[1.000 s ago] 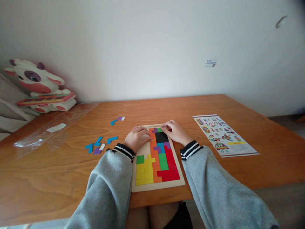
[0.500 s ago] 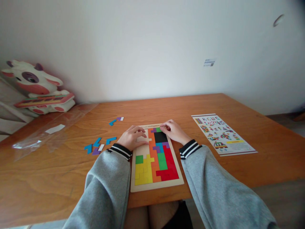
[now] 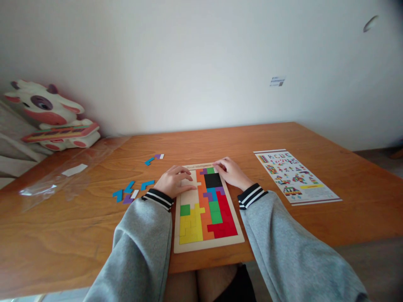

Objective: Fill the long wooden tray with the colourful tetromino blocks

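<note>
A wooden puzzle board (image 3: 209, 245) lies near the table's front edge, partly filled with yellow pieces (image 3: 192, 228), red pieces (image 3: 228, 224), orange, green, purple, blue and black ones. My left hand (image 3: 175, 181) rests over the board's upper left side, thumb and fingers apart, with nothing between them. At the upper right corner, my right hand (image 3: 233, 173) touches the frame beside a green piece (image 3: 210, 170); its fingertips are close together, and whether they hold anything is too small to tell. Bare wood shows in the board's left part.
Loose blue pieces (image 3: 147, 185) and purple-and-white ones lie left of the board. A printed sheet (image 3: 296, 178) is on the right. Clear plastic wrapping (image 3: 63, 180) and a cow-shaped toy keyboard (image 3: 59, 121) occupy the left, against the wall.
My right fingertips have drawn slightly back from the green piece at the top, showing more of it. My left hand is nearly unchanged, and the view has shifted slightly.
</note>
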Motion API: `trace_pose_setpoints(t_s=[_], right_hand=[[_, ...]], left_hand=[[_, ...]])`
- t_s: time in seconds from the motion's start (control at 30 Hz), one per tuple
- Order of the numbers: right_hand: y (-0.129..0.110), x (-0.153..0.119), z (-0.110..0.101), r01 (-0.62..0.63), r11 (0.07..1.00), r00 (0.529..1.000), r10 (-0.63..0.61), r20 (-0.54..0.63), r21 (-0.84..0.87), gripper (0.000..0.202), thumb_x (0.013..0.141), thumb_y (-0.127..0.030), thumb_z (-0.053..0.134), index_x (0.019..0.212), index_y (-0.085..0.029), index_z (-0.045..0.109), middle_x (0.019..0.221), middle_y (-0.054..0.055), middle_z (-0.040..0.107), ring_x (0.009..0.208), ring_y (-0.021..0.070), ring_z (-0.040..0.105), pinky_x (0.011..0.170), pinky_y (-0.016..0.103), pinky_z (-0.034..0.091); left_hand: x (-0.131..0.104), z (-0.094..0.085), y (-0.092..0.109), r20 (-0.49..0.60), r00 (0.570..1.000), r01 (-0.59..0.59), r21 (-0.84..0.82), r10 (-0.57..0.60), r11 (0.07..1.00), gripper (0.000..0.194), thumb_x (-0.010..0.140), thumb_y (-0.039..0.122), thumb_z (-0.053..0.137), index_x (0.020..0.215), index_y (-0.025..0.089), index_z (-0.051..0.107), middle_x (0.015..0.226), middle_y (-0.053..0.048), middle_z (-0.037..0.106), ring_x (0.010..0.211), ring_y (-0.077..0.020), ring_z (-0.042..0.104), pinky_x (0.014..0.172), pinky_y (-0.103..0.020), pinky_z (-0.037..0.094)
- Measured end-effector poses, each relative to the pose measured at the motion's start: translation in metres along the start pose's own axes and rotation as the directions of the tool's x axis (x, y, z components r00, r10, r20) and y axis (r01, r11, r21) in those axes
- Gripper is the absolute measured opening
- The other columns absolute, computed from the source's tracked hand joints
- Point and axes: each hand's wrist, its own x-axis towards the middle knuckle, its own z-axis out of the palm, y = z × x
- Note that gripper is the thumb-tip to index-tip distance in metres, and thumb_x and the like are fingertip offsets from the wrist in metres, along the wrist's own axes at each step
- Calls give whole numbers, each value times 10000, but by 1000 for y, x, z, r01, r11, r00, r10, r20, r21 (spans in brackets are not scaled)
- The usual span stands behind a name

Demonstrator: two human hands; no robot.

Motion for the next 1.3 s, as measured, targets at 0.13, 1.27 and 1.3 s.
trace_pose_setpoints(t_s=[0.13,1.27,1.3], right_hand=[[5,-1,2,36,999,998,-37,-48,-36,193,912,-159,522,1043,-172,664,991,87,603,858,181,621,838,346,519],[10,-3,-3,38,997,999,-40,-26,-72,241,905,-282,497,1061,-179,648,1033,103,635,704,179,587,764,371,524],[10,-3,-3,38,997,999,-40,-31,-68,240,905,-286,497,1057,-180,649,1029,103,636,700,179,588,763,373,525]], left_hand=[[-1,-7,1,-6,998,66,78,-66,995,191,918,376,605,883,211,696,926,-51,700,874,-178,642,833,-329,521],[-27,2,-24,-39,956,294,139,-291,946,194,936,313,543,986,195,690,1015,-81,684,941,-214,622,889,-399,504],[-28,0,-24,-41,956,292,128,-289,948,195,937,314,542,985,195,689,1013,-81,685,939,-213,623,889,-398,505]])
